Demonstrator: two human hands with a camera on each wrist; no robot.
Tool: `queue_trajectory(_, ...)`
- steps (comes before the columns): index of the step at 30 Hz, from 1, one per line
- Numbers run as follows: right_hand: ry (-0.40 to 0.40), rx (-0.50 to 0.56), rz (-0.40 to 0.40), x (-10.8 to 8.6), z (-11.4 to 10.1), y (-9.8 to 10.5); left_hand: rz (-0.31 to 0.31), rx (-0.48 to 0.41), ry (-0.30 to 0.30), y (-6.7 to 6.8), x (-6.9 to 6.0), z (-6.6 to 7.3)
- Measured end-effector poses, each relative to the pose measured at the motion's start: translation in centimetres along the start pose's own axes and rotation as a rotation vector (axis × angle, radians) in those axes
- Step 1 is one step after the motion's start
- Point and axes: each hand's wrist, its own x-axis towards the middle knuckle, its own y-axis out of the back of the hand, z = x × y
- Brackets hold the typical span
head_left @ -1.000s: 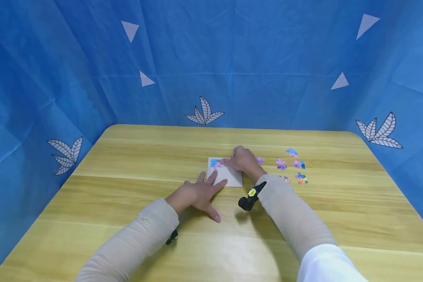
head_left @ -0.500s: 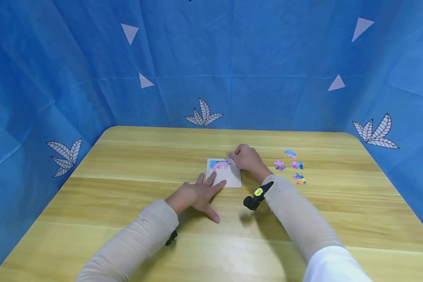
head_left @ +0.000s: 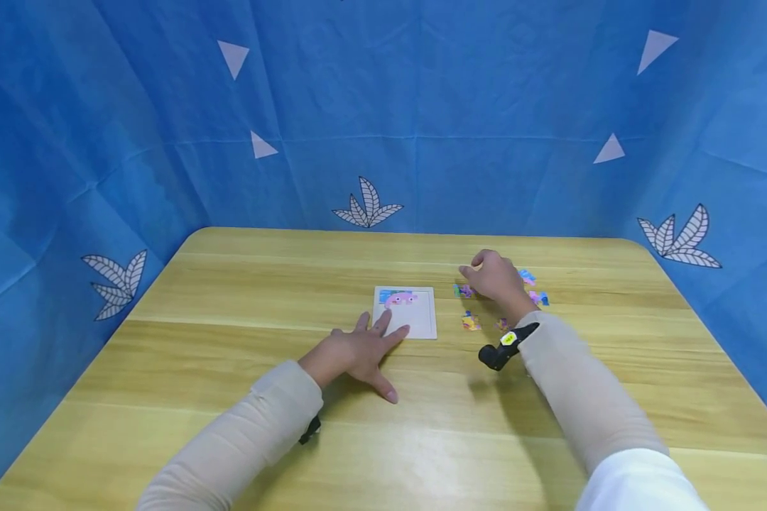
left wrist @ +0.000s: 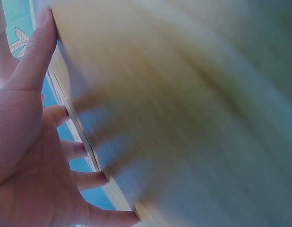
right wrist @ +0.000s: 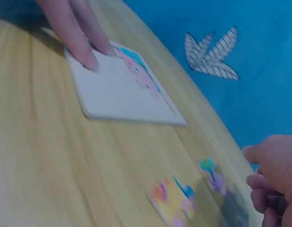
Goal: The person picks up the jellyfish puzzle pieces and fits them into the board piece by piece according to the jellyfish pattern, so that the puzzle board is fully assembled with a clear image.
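A white square puzzle board lies on the table, its top row partly filled with a joined strip of puzzle pieces showing a pink pig face. My left hand is spread flat, with fingertips on the board's lower left and the thumb on the wood. Right of the board, my right hand hovers over loose pieces, fingers loosely curled and nothing visible in them. Below it lie a green-and-pink puzzle piece and a yellow puzzle piece, both apart from the hand.
Further loose pieces lie around the right forearm: a blue one, a pink-and-blue one and a small one by the wrist camera. A blue curtain stands behind the wooden table.
My right hand has left the board's upper right and moved right, over the loose pieces. The pig strip is uncovered, showing both eyes. My left hand has stayed put.
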Motion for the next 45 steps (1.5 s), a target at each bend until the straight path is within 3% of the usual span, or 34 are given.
queue_trajectory(13,-0.082,-0.011,0.075,-0.1,4.6,2.8,0.003,-0.001,0.004,-0.1,0.0,-0.1)
queue_trajectory(22,-0.196,0.016,0.091,-0.7,7.0,3.6,0.005,-0.003,0.002,-0.2,0.1,-0.1)
queue_trajectory(37,-0.222,-0.053,0.078,-1.0,8.7,3.6,-0.002,-0.017,0.004,0.0,0.0,0.0)
queue_trajectory(45,-0.191,-0.024,0.101,-1.2,8.5,3.5,0.001,-0.011,0.003,0.1,0.0,0.1)
